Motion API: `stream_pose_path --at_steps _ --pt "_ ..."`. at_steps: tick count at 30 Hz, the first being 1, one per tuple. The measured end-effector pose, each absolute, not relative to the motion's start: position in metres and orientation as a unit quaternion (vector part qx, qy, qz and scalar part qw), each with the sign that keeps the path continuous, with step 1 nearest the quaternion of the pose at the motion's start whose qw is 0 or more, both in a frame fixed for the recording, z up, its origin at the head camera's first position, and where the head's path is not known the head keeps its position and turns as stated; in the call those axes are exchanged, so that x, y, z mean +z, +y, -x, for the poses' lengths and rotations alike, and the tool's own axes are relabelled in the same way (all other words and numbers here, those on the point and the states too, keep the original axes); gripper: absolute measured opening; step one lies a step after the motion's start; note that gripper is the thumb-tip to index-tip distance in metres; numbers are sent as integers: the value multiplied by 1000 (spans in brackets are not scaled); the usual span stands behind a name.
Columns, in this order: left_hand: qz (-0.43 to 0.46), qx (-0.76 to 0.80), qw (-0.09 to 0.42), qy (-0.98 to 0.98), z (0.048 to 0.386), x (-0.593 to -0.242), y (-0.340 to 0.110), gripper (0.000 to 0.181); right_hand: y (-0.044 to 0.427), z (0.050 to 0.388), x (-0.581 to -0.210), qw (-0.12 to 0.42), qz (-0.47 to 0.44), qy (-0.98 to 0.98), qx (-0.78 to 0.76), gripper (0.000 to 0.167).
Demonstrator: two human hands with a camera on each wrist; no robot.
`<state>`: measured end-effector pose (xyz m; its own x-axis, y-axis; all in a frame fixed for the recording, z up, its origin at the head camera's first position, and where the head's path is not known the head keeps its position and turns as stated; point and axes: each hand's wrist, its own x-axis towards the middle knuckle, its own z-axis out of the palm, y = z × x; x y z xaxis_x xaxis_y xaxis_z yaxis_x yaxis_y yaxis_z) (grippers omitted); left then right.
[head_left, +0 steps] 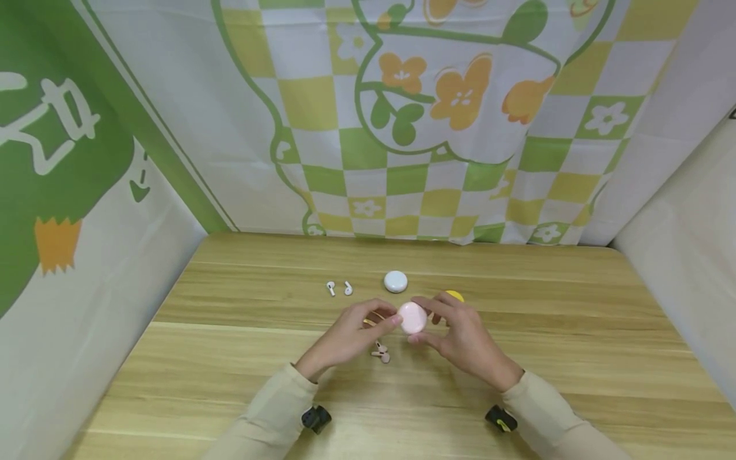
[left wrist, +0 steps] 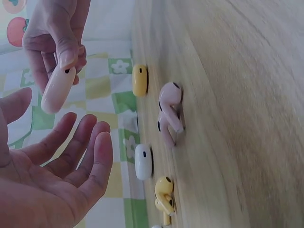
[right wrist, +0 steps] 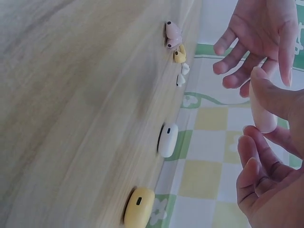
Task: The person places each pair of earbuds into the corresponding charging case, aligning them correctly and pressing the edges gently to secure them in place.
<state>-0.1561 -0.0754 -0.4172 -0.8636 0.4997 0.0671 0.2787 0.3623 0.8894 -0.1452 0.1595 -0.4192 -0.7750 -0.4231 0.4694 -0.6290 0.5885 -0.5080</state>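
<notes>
Checkered cloth (head_left: 368,150) behind the far edge of the wooden table (head_left: 575,358) | right hand (head_left: 464,333) pinching the pink case (head_left: 413,319) midair | left hand (head_left: 352,331) spread beside it | pink earbuds (left wrist: 170,97) nearer the front edge | white case (head_left: 395,281) farther back

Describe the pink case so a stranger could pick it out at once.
Find the wooden table in front of the checkered cloth. Above it, the person's right hand pinches a round pink case, beside the left hand. Unlike the white case and yellow case, which rest on the wood, it is pink and held in the air.
</notes>
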Motion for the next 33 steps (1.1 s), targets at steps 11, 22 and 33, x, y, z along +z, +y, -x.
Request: stream_pose_path --at_steps 11,22,33 --pt "-224 542 118 801 154 -416 -70 28 155 145 -419 161 -316 -865 355 58" --pt "-215 556 122 793 153 -415 -68 25 155 146 -420 171 -318 -862 355 60" --pt "-226 583 116 772 154 -417 -67 24 157 147 -422 170 -309 -863 362 57"
